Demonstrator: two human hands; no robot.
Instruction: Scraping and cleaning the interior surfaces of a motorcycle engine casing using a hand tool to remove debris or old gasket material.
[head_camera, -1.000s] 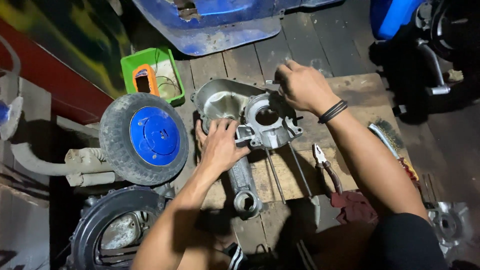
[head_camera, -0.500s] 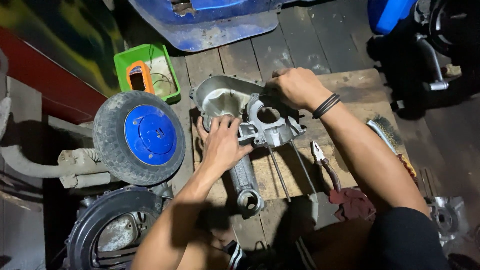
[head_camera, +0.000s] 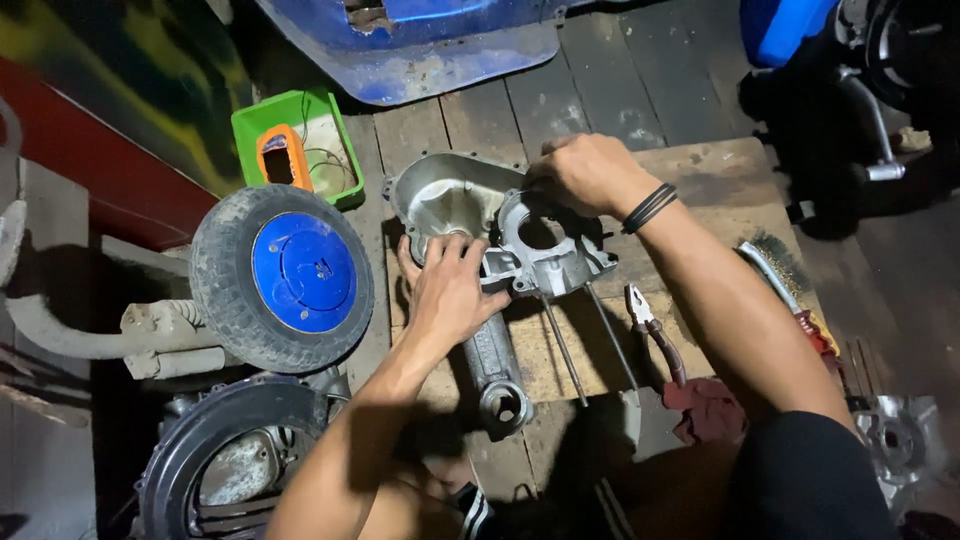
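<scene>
A grey metal engine casing (head_camera: 455, 205) lies on a wooden board (head_camera: 700, 180) on the plank floor, with a smaller casing part (head_camera: 555, 262) on top of it. My left hand (head_camera: 450, 288) rests palm down on the casing's near side, fingers spread over the metal. My right hand (head_camera: 585, 172) is curled over the casing's far edge, fingers closed on its rim; a black band sits on that wrist. Two long studs (head_camera: 565, 350) stick out toward me from the casing.
A small wheel with a blue hub (head_camera: 285, 275) lies at the left, a green tray (head_camera: 290, 150) behind it. Pliers (head_camera: 655, 335), a red rag (head_camera: 710, 410) and a wire brush (head_camera: 785, 275) lie at the right. A blue body panel (head_camera: 450, 50) is at the top.
The view has shifted slightly. My right hand has moved left along the casing's far edge; my left hand stays on the near side.
</scene>
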